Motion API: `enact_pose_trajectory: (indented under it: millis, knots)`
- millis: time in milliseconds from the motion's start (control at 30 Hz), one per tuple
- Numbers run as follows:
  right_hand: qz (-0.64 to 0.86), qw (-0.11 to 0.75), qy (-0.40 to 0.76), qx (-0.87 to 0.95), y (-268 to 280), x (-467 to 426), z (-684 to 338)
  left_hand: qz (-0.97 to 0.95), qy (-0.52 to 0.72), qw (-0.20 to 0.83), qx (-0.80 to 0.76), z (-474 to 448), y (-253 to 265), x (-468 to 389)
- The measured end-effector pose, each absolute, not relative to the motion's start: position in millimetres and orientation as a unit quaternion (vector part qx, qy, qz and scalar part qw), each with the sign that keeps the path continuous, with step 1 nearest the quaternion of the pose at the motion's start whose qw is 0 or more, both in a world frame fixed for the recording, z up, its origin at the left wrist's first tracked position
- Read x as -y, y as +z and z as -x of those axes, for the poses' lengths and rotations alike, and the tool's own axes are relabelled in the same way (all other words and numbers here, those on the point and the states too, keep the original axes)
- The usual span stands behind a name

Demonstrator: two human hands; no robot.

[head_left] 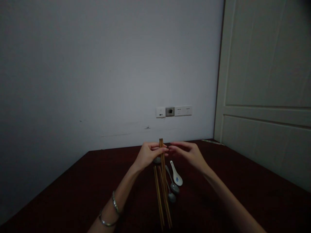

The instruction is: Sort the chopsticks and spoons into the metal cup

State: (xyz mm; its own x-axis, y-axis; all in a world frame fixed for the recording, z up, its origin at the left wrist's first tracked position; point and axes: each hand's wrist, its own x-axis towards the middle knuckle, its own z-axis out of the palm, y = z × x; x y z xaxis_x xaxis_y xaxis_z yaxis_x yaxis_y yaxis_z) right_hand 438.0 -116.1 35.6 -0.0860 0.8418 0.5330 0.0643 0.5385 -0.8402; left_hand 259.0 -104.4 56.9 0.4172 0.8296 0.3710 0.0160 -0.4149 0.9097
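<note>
left hand [147, 156] is pinching chopsticks [161, 141]; at its five o'clock, loose chopsticks [158, 191] are lying beside metal spoons [174, 188]; at three, right hand [191, 153] is hovering, apparently holding nothing. judged step: steadying chopsticks; next move is calling for light pinch.

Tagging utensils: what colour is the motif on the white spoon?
The motif is blue, seen best in the head view.

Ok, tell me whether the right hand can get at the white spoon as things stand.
Likely yes: the right hand appears to hold nothing, and nothing lies over the white spoon. The chopsticks in the left hand are to the spoon's left, seemingly out of the way.
</note>
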Motion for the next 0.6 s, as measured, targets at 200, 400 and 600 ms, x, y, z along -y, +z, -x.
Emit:
enact_pose_trajectory:
  millis: [200,400,600]
  knots:
    - [0.283,0.574,0.168,0.75,66,125,-424,-0.719,0.445,0.459,-0.274,-260,55,107]
    - [0.275,0.574,0.13,0.76,67,123,-419,-0.726,0.438,0.459,-0.266,-260,56,109]
    - [0.262,0.539,0.154,0.785,74,124,-424,-0.739,0.423,0.455,-0.258,-259,57,110]
